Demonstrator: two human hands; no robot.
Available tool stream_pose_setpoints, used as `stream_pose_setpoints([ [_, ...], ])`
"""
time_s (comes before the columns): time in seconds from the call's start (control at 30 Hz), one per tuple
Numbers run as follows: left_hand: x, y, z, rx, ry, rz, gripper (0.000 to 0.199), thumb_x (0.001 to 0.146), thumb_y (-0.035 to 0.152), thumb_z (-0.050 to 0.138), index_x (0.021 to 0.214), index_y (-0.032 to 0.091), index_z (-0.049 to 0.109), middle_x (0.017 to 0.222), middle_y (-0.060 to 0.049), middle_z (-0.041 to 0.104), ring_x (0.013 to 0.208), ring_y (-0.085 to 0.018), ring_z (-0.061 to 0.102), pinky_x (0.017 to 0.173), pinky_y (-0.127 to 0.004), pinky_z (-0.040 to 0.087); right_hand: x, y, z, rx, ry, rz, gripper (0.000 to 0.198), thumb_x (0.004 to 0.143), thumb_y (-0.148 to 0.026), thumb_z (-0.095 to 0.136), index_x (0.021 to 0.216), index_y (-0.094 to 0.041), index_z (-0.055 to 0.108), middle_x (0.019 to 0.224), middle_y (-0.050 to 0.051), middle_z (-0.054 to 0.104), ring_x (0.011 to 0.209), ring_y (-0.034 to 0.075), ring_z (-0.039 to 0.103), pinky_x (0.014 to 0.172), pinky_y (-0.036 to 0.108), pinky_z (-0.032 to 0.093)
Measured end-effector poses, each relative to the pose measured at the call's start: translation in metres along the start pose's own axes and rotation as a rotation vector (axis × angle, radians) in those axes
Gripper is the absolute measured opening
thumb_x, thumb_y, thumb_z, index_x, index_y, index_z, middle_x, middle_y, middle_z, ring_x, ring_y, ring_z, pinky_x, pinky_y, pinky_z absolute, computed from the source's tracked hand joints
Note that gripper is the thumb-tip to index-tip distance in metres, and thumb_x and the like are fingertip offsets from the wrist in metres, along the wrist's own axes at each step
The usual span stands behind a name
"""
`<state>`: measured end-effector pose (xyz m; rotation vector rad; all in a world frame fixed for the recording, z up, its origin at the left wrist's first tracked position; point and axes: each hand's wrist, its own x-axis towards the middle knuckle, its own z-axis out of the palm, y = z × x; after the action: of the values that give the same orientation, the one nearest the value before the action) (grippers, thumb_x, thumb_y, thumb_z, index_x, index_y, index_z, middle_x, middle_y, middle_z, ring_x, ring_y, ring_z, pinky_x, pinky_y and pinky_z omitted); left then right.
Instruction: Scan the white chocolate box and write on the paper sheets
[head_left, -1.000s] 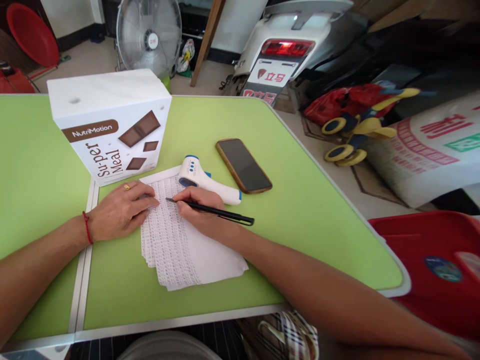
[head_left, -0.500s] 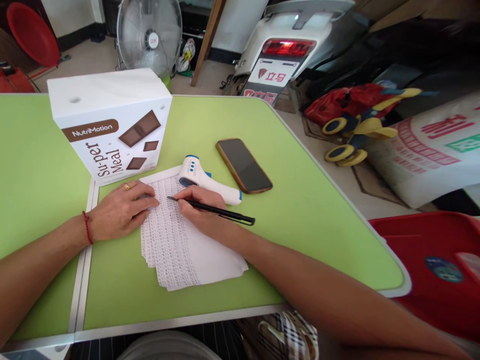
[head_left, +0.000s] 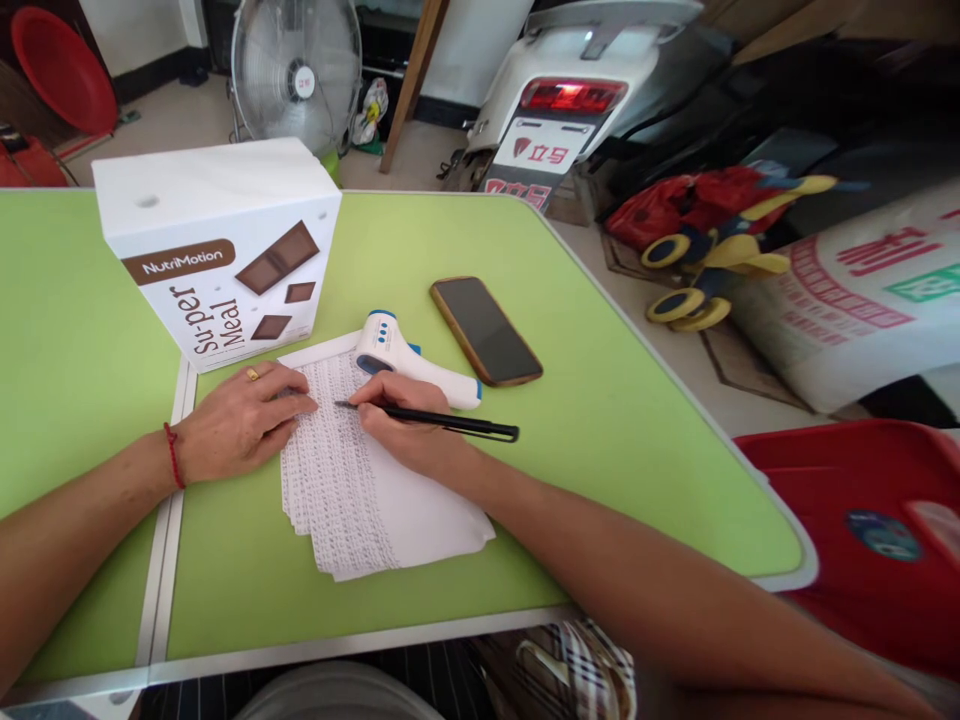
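Note:
A stack of handwritten paper sheets (head_left: 420,510) lies on the green table, its left part covered with rows of small writing. My right hand (head_left: 405,415) grips a black pen (head_left: 465,424), whose tip is at the written area. Resting palm down, my left hand (head_left: 244,420) has its fingertips on the sheets' left edge and holds nothing. Just beyond my right hand, a white and blue infrared thermometer (head_left: 439,382) lies on its side, partly over the paper. A phone (head_left: 487,330) in a brown case is to its right.
A white NutriMotion box (head_left: 217,240) stands on the table (head_left: 615,450) behind my left hand. Past the table are a fan (head_left: 296,80), a white scooter (head_left: 570,90), a yellow and blue toy (head_left: 720,260), a printed sack (head_left: 847,310) and a red plastic chair (head_left: 862,480).
The pen has tilted slightly, its rear end moving right and a little up, while its tip moved slightly down the page. My left hand stays in place.

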<state>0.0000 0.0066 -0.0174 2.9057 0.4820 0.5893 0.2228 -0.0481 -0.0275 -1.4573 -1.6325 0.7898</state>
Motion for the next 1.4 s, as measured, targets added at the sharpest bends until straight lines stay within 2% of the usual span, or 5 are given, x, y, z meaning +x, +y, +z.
stream_pose_setpoints([
  [0.23, 0.0005, 0.0, -0.0004, -0.002, 0.001, 0.009, 0.023, 0.094, 0.015, 0.045, 0.11, 0.012, 0.062, 0.109, -0.014, 0.06, 0.099, -0.024, 0.054, 0.087, -0.042, 0.051, -0.0038, -0.0007, 0.0008, 0.105, 0.024, -0.03, 0.008, 0.071, -0.025, 0.057, 0.073, -0.02, 0.063, 0.065, -0.001, 0.064, 0.057, 0.01, 0.054, 0.053, 0.025, 0.043],
  [0.73, -0.0002, -0.0006, -0.0007, 0.014, -0.005, 0.018, 0.023, 0.094, 0.014, 0.045, 0.11, 0.012, 0.061, 0.108, -0.014, 0.059, 0.098, -0.024, 0.055, 0.085, -0.043, 0.051, -0.0021, 0.0017, 0.0045, 0.06, -0.093, -0.076, 0.008, 0.072, -0.02, 0.056, 0.071, -0.02, 0.064, 0.064, -0.001, 0.067, 0.057, 0.011, 0.056, 0.053, 0.023, 0.044],
  [1.0, -0.0004, -0.001, 0.0002, 0.02, -0.001, 0.019, 0.023, 0.095, 0.016, 0.045, 0.11, 0.012, 0.062, 0.109, -0.014, 0.059, 0.099, -0.024, 0.054, 0.086, -0.043, 0.051, -0.0026, 0.0048, 0.0044, 0.057, -0.087, -0.138, 0.008, 0.072, -0.019, 0.054, 0.07, -0.019, 0.062, 0.062, -0.001, 0.065, 0.054, 0.01, 0.054, 0.051, 0.022, 0.041],
  [1.27, -0.0007, -0.0017, 0.0014, 0.01, 0.008, 0.032, 0.023, 0.093, 0.013, 0.047, 0.109, 0.01, 0.063, 0.107, -0.015, 0.059, 0.097, -0.025, 0.055, 0.084, -0.044, 0.052, -0.0028, 0.005, 0.004, 0.077, -0.109, -0.123, 0.008, 0.07, -0.02, 0.054, 0.068, -0.019, 0.062, 0.06, -0.002, 0.063, 0.052, 0.009, 0.052, 0.049, 0.023, 0.039],
  [1.4, -0.0002, -0.0011, 0.001, 0.016, 0.018, 0.034, 0.023, 0.093, 0.012, 0.047, 0.109, 0.009, 0.063, 0.108, -0.015, 0.059, 0.098, -0.026, 0.054, 0.084, -0.044, 0.051, -0.0017, 0.0041, 0.0041, 0.046, -0.042, -0.085, 0.007, 0.07, -0.02, 0.055, 0.068, -0.019, 0.062, 0.061, -0.001, 0.064, 0.054, 0.01, 0.053, 0.051, 0.023, 0.04],
])
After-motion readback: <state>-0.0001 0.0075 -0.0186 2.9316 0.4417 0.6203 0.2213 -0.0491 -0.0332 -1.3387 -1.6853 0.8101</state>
